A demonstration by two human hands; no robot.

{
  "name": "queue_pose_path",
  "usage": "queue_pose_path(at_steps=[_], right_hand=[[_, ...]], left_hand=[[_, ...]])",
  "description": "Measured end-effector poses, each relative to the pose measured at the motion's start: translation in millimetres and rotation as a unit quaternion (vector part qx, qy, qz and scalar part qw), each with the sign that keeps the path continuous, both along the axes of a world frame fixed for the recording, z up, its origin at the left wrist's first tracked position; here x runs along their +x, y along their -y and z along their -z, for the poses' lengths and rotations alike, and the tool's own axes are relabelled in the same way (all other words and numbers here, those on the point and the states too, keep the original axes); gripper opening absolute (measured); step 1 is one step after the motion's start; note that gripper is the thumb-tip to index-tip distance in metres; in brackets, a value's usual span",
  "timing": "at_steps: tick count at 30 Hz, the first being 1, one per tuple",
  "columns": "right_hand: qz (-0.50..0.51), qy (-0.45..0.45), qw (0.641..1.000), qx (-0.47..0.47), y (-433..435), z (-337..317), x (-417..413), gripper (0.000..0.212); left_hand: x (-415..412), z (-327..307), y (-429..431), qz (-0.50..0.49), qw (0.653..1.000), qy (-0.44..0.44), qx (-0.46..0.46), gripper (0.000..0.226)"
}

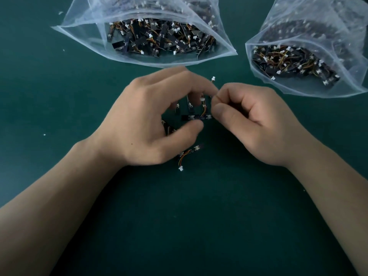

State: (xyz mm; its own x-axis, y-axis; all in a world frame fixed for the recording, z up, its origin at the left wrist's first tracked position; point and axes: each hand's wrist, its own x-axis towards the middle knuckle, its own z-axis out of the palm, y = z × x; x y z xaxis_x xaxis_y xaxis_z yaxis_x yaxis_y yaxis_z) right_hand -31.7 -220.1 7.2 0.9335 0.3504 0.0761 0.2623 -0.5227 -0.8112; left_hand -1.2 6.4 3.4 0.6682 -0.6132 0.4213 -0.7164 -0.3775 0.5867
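Note:
My left hand (157, 120) curls over a few small black circuit strips, its thumb and fingers holding one strip (196, 117) that lies crosswise. My right hand (253, 120) pinches the thin orange wire (214, 96) that leads up to a small white connector (213, 78). Both hands meet at the middle of the green mat. More strips sit half hidden under my left palm. A loose strip with coloured wires and a white plug (186, 156) lies on the mat just below my left hand.
Two clear zip bags stand open toward me at the back, one at centre left (83, 28) and one at the right (358, 84), both full of the same black strips with wires. The dark green mat (199, 226) stretches toward me.

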Motion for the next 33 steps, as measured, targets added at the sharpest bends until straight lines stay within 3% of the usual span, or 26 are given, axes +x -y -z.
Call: queue_pose_path(at_steps=[8,15,17,20,25,33], right_hand=[[0.024,-0.009,0.999,0.040,3,3,1,0.020],[0.007,0.037,0.997,0.067,4,7,-2,0.011],[0.006,0.080,0.996,0.048,4,9,-3,0.019],[0.028,0.162,0.986,0.001,3,10,-3,0.013],[0.060,0.222,0.973,-0.006,6,10,-3,0.007],[0.054,0.241,0.969,0.004,7,12,-3,0.005]], left_hand=[[0,4,2,-0.049,0.997,0.052,-0.018,0.005],[1,4,1,-0.075,0.994,0.078,-0.034,0.013],[2,4,0,-0.083,0.993,0.082,-0.028,0.014],[2,4,1,-0.082,0.994,0.072,-0.022,0.013],[0,3,2,-0.089,0.994,0.040,-0.040,0.006],[0,3,4,-0.094,0.995,-0.023,-0.018,0.013]])
